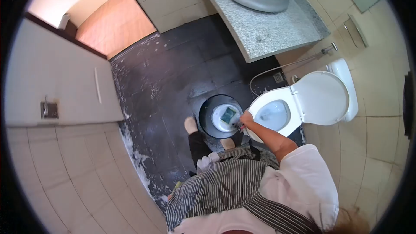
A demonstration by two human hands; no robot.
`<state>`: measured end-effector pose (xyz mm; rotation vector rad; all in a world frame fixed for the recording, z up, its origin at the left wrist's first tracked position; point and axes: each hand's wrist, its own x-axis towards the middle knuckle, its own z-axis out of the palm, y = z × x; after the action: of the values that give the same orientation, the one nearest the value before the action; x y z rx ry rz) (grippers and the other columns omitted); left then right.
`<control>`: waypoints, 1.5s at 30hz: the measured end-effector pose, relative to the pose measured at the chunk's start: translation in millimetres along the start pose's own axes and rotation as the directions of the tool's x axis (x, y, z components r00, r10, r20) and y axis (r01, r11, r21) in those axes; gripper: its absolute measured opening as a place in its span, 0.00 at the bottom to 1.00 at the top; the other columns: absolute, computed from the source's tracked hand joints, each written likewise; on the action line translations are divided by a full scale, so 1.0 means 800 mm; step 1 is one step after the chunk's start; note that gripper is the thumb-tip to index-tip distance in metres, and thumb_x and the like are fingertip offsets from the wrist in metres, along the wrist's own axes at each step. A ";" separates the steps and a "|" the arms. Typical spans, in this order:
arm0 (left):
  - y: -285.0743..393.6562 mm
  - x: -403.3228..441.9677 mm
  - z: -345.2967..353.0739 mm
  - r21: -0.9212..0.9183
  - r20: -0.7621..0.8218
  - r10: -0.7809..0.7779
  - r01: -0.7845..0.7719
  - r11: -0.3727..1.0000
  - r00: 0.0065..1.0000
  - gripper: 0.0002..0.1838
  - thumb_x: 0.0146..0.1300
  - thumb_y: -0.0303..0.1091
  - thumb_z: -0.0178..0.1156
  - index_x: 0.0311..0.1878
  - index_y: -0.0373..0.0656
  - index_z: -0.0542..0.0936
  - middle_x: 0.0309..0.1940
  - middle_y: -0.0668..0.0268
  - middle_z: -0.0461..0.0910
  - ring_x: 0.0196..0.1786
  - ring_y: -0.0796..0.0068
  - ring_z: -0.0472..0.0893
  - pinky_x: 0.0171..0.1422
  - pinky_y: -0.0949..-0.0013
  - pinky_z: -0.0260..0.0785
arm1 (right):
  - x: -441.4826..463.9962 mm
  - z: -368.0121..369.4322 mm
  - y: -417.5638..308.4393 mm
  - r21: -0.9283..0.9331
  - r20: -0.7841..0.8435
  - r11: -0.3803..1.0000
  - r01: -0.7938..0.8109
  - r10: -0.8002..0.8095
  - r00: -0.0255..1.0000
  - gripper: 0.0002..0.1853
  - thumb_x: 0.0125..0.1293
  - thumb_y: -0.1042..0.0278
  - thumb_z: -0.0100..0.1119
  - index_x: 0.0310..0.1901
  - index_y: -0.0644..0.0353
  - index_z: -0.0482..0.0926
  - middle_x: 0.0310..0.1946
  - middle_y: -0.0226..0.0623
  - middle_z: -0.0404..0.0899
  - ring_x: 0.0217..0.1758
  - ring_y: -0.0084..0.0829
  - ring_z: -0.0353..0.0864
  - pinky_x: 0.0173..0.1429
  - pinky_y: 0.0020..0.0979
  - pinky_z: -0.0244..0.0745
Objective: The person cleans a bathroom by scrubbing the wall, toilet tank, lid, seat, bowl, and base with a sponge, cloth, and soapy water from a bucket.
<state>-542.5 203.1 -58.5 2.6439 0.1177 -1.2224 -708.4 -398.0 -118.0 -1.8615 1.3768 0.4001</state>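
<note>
My right hand [246, 118] is closed at the near rim of the white toilet [255, 135], beside a round dark bucket [203, 123]. What its fingers grip is too small and blurred to name; a greyish bit shows below them. Inside the bucket is pale, foamy water with a blue-green flat piece [228, 115] in it. Both the toilet's seat and lid [327, 97] are raised. Low at my left side, the striped apron [221, 182] covers most of my left hand [170, 197], and its fingers are hidden. A yellow-green bit [177, 185] shows close to it.
Foam [136, 158] lies along the left wall on the dark tiled floor [173, 73]. A granite counter [264, 32] with a basin [255, 2] juts out ahead. A spray hose [277, 68] hangs beside the toilet. At left is a white door [65, 73] by a doorway.
</note>
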 end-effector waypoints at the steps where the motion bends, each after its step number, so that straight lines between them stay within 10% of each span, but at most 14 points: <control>1: 0.016 0.032 -0.013 0.028 0.031 0.038 -0.039 0.999 0.999 0.13 0.50 0.38 0.55 0.31 0.38 0.79 0.23 0.56 0.79 0.28 0.58 0.78 0.32 0.57 0.67 | 0.023 0.014 0.021 -0.041 0.004 0.982 0.184 -0.184 0.983 0.10 0.52 0.72 0.51 0.24 0.72 0.77 0.23 0.46 0.79 0.21 0.42 0.81 0.24 0.40 0.78; 4: 0.061 0.157 -0.053 0.119 0.120 0.206 -0.220 0.968 0.971 0.13 0.51 0.39 0.55 0.31 0.39 0.79 0.23 0.56 0.79 0.27 0.57 0.78 0.32 0.56 0.67 | 0.041 0.002 0.004 -0.461 0.230 0.643 0.611 -0.579 0.782 0.07 0.47 0.72 0.59 0.17 0.65 0.76 0.20 0.42 0.77 0.16 0.39 0.77 0.19 0.40 0.76; 5: 0.074 0.206 -0.064 0.149 0.150 0.286 -0.308 0.940 0.946 0.12 0.51 0.39 0.55 0.30 0.40 0.80 0.22 0.56 0.79 0.27 0.57 0.78 0.31 0.56 0.68 | 0.043 -0.001 -0.027 0.161 -0.014 0.987 0.007 -0.005 1.000 0.07 0.46 0.75 0.59 0.16 0.64 0.74 0.17 0.40 0.75 0.16 0.37 0.75 0.20 0.39 0.75; 6: 0.092 0.257 -0.073 0.185 0.179 0.395 -0.425 0.886 0.901 0.12 0.51 0.39 0.55 0.30 0.40 0.80 0.22 0.56 0.79 0.27 0.57 0.78 0.31 0.55 0.68 | 0.049 -0.001 -0.044 0.724 0.176 0.463 -0.512 0.593 0.786 0.07 0.45 0.77 0.59 0.14 0.62 0.73 0.14 0.39 0.72 0.16 0.35 0.73 0.21 0.37 0.75; 12: 0.357 0.401 -0.143 -0.248 0.254 0.402 -0.342 0.906 0.880 0.10 0.46 0.33 0.56 0.25 0.34 0.77 0.18 0.64 0.75 0.24 0.77 0.74 0.27 0.65 0.64 | 0.159 0.084 0.035 0.733 0.137 0.410 -0.542 0.691 0.710 0.08 0.46 0.76 0.58 0.14 0.60 0.73 0.15 0.37 0.72 0.16 0.37 0.74 0.19 0.38 0.71; 14: 0.377 0.492 -0.097 -0.160 0.215 0.403 -0.375 0.913 0.889 0.11 0.46 0.32 0.57 0.28 0.33 0.78 0.20 0.63 0.77 0.25 0.74 0.74 0.29 0.64 0.64 | 0.183 0.087 0.039 0.098 -0.021 0.959 -0.266 0.269 0.963 0.04 0.46 0.72 0.58 0.18 0.60 0.75 0.18 0.37 0.75 0.21 0.36 0.76 0.25 0.36 0.73; 19: 0.571 0.476 -0.030 -0.536 0.352 0.178 0.042 0.843 0.919 0.13 0.47 0.31 0.57 0.37 0.35 0.78 0.28 0.64 0.77 0.29 0.70 0.77 0.34 0.65 0.67 | 0.285 0.110 0.057 -0.533 0.051 0.830 -0.163 0.224 0.973 0.02 0.45 0.69 0.62 0.23 0.52 0.83 0.29 0.30 0.82 0.39 0.33 0.80 0.40 0.29 0.74; 22: 0.616 0.486 0.053 -0.714 0.455 0.233 0.196 0.672 0.859 0.16 0.50 0.31 0.55 0.43 0.33 0.75 0.35 0.61 0.78 0.36 0.65 0.78 0.40 0.64 0.69 | 0.343 0.104 0.055 -0.100 -0.205 0.850 -0.517 0.491 0.847 0.06 0.50 0.67 0.57 0.26 0.57 0.82 0.39 0.43 0.80 0.42 0.39 0.79 0.46 0.34 0.72; 26: 0.644 0.471 0.155 -0.857 0.473 0.319 0.345 0.382 0.821 0.23 0.53 0.31 0.53 0.53 0.32 0.69 0.48 0.57 0.75 0.48 0.61 0.77 0.54 0.64 0.68 | 0.396 0.123 0.121 -0.432 0.042 0.899 -0.077 0.105 0.994 0.12 0.52 0.68 0.53 0.37 0.62 0.79 0.39 0.51 0.78 0.42 0.47 0.77 0.47 0.43 0.72; 28: 0.643 0.472 0.194 -0.846 0.501 0.336 0.371 0.382 0.798 0.25 0.53 0.31 0.53 0.56 0.32 0.67 0.52 0.56 0.73 0.53 0.60 0.74 0.58 0.63 0.65 | 0.399 0.101 0.064 -0.273 0.012 0.901 -0.336 0.353 0.936 0.20 0.56 0.65 0.48 0.51 0.61 0.70 0.44 0.50 0.75 0.50 0.47 0.74 0.53 0.43 0.70; 32: 0.622 0.483 0.251 -0.850 0.510 0.271 0.429 0.305 0.817 0.25 0.52 0.30 0.53 0.56 0.33 0.67 0.51 0.58 0.73 0.52 0.61 0.75 0.57 0.63 0.66 | 0.367 0.117 0.011 -0.142 -0.576 0.961 -0.239 0.117 0.809 0.21 0.52 0.77 0.50 0.50 0.57 0.71 0.37 0.44 0.74 0.45 0.49 0.71 0.52 0.43 0.65; 36: 0.607 0.499 0.274 -0.860 0.500 0.193 0.457 0.228 0.844 0.25 0.52 0.30 0.53 0.56 0.35 0.67 0.49 0.59 0.74 0.50 0.62 0.76 0.55 0.63 0.68 | 0.387 0.179 -0.020 -0.200 -0.533 0.973 0.115 -0.207 0.821 0.23 0.46 0.82 0.53 0.48 0.59 0.71 0.39 0.44 0.70 0.47 0.46 0.67 0.52 0.42 0.62; 41: 0.636 0.506 0.277 -0.874 0.479 0.223 0.437 0.211 0.849 0.29 0.52 0.32 0.53 0.60 0.38 0.64 0.53 0.60 0.72 0.54 0.62 0.73 0.58 0.61 0.65 | 0.540 0.284 0.018 -0.163 -0.204 0.957 -0.239 0.204 0.957 0.23 0.51 0.76 0.52 0.52 0.59 0.68 0.52 0.52 0.64 0.56 0.55 0.61 0.57 0.54 0.62; 45: 0.628 0.515 0.279 -0.835 0.539 0.179 0.495 0.240 0.823 0.32 0.51 0.34 0.54 0.62 0.41 0.62 0.57 0.60 0.69 0.57 0.61 0.71 0.61 0.60 0.62 | 0.606 0.445 0.122 -0.268 -0.234 0.963 0.028 -0.093 0.968 0.23 0.54 0.69 0.50 0.55 0.53 0.67 0.52 0.53 0.67 0.59 0.55 0.61 0.57 0.57 0.61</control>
<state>-356.3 -346.8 -426.0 1.1042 0.8074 -1.2646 -552.8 -472.3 -702.5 -2.2276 1.4814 0.3437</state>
